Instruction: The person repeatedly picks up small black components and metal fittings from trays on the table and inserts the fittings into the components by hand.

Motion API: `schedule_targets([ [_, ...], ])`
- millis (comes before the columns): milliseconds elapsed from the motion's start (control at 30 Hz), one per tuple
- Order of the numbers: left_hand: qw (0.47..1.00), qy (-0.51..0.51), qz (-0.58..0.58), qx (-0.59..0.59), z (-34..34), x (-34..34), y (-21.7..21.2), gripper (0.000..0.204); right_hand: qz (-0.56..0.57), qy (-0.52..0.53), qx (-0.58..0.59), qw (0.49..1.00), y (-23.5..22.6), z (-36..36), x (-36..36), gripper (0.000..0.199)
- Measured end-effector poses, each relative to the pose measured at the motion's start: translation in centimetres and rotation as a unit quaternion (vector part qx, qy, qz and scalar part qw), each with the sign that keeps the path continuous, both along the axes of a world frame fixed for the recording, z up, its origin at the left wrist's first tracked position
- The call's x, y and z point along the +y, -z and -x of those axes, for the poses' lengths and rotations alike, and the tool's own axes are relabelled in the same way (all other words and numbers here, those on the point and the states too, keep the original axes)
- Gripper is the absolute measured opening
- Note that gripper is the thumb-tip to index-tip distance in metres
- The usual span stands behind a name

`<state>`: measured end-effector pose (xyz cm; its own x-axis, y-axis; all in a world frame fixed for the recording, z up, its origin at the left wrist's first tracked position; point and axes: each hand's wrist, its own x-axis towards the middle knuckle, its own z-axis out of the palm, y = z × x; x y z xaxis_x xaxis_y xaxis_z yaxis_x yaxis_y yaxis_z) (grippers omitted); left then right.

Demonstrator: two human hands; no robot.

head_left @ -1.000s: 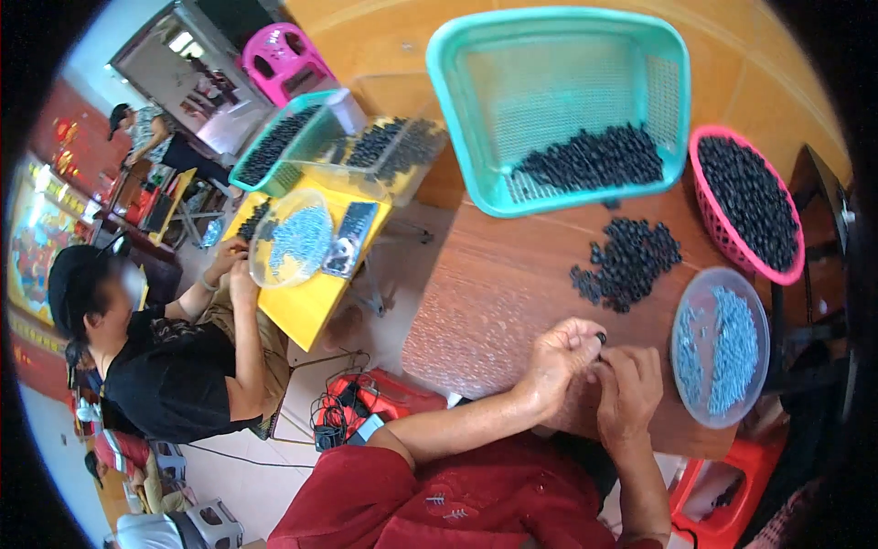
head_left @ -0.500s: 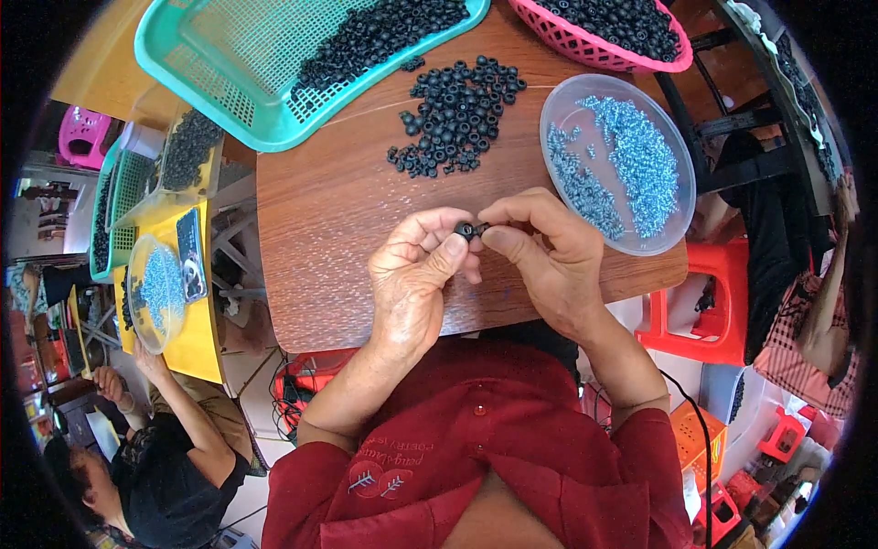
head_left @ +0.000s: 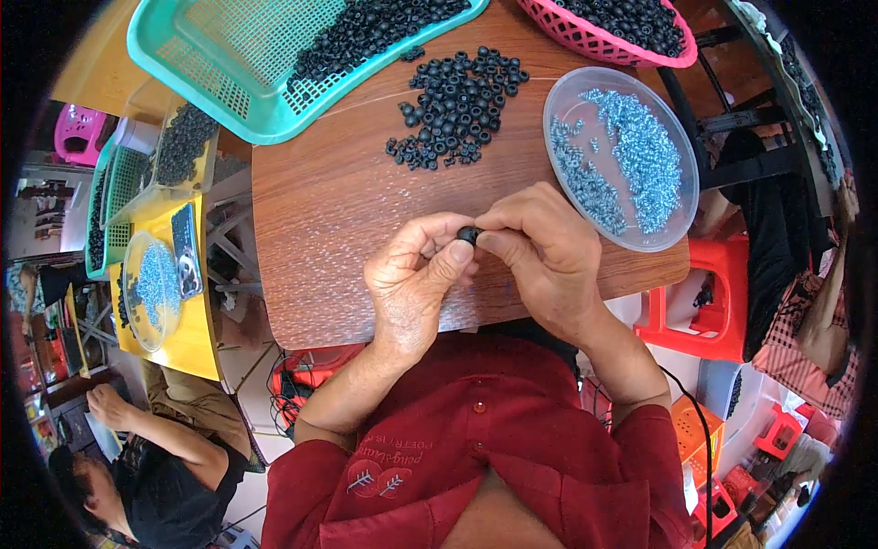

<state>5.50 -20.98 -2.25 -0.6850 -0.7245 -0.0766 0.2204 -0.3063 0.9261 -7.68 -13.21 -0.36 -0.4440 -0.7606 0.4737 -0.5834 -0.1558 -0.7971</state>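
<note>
Above the table's near edge, my left hand (head_left: 413,279) pinches a small black round part (head_left: 468,234) between thumb and fingers. It looks hollow, like the loose ones on the table. From the other side my right hand (head_left: 547,261) closes thumb and forefinger against the part's right edge. Whatever lies between those right fingertips is hidden. Beyond my hands, a loose pile of black round parts (head_left: 457,105) is spread on the brown wooden table (head_left: 315,229). To the right stands a clear round tub (head_left: 615,212) with many small light-blue shiny pieces (head_left: 649,165).
A turquoise mesh basket (head_left: 197,87) of black parts sits far left, a pink basket (head_left: 608,46) of them far right. Left, a co-worker (head_left: 178,467) sits by a yellow table (head_left: 203,325) with similar containers. A red stool (head_left: 709,311) stands right.
My fingertips have come closer together around the black part. The small dark piece seen at my right fingertips is now hidden. The co-worker's hand has moved down, away from the tub there.
</note>
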Motion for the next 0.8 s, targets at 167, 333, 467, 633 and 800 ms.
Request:
schedule_targets([
  [167,1.000,0.007,0.001,-0.011,-0.2,0.0,-0.2,0.021,0.015,0.016,0.119,0.993,-0.2,-0.2,0.2,0.017],
  [333,0.997,0.033,-0.072,-0.011,-0.1,-0.2,-0.8,0.020,0.050,0.010,0.132,0.990,0.5,-0.3,0.0,0.022],
  [467,0.994,0.040,-0.103,-0.021,-0.1,-0.4,-0.7,0.021,0.029,0.017,0.113,0.993,0.8,-0.3,0.4,0.022],
  [633,0.991,0.062,-0.114,-0.034,-0.2,-0.9,-0.9,0.017,-0.004,0.015,0.066,0.998,0.4,-0.2,0.6,0.020],
  [800,0.979,0.101,-0.170,-0.043,-0.2,-1.8,-0.7,0.015,-0.022,-0.010,-0.003,1.000,0.5,-0.3,0.7,0.019],
])
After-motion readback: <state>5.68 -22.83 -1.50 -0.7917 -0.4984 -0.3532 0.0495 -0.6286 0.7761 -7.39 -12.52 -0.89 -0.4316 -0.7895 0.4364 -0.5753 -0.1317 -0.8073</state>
